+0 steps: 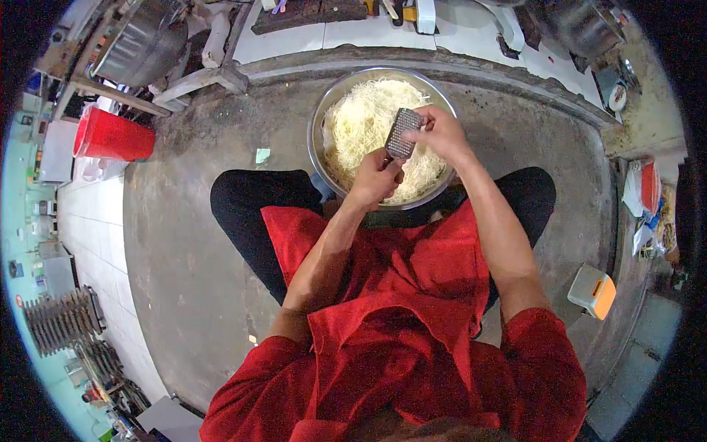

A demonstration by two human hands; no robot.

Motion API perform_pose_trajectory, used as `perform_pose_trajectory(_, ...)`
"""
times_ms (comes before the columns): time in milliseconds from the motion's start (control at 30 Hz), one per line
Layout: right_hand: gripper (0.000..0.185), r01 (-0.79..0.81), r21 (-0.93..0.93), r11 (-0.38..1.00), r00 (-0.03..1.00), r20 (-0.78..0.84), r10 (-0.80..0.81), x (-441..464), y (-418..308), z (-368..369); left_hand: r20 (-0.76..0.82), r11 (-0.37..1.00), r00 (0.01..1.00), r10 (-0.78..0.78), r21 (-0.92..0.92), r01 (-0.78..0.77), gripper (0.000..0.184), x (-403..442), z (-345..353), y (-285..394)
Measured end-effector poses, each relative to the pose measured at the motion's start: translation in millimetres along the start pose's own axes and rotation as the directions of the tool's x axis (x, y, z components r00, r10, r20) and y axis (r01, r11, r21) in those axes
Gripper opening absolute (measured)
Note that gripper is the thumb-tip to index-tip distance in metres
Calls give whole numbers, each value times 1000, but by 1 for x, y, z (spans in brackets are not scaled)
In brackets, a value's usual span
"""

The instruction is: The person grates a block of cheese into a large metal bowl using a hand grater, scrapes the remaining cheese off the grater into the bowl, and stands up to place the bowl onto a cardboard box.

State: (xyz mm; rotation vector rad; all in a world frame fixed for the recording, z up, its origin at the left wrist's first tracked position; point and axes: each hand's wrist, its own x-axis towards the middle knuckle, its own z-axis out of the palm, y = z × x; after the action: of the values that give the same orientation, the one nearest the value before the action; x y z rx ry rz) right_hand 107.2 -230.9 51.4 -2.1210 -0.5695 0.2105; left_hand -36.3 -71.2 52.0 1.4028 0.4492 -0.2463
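Observation:
A wide metal bowl [315, 140] full of pale shreds [361, 110] stands on the floor between the crossed legs. Above the shreds, a small metal grater [403, 134] is tilted. My left hand [377, 179] is closed round its lower end, at the near side of the bowl. My right hand [440, 134] is at the grater's upper right, its fingers bent against the grater's face and edge. Whether it also holds a small piece cannot be made out. Both forearms reach in over the red apron.
A red bucket [118, 136] stands at the left. A white and orange box [591, 292] is on the floor at the right. Beyond the bowl runs a ledge [353, 55] with white tiles. Large metal pots [143, 48] are at the upper corners, metal racks at the lower left.

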Motion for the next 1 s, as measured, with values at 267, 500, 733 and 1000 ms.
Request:
perform_pose_trajectory(267, 54, -159, 73, 985, 987, -18, 161, 11, 9, 2, -21, 999, 1000, 17, 43, -16, 13, -1, 6, 0)
perform_pose_trajectory(500, 49, -250, 98, 963, 967, -28, 254, 17, 15, 3, -64, 833, 912, 405, 437, -339, 14, 12, 9, -31)
perform_pose_trajectory(733, 46, -18, -124, 992, 938, -346, -27, 12, -15, -20, -63, 986, 995, 73, 155, -62, 16, 13, -7, -10)
perform_pose_trajectory(1000, 69, 381, -571, 727, 804, -183, -565, -36, -32, 13, -69, 998, 998, 8, 64, -4, 19, 20, -15, 0)
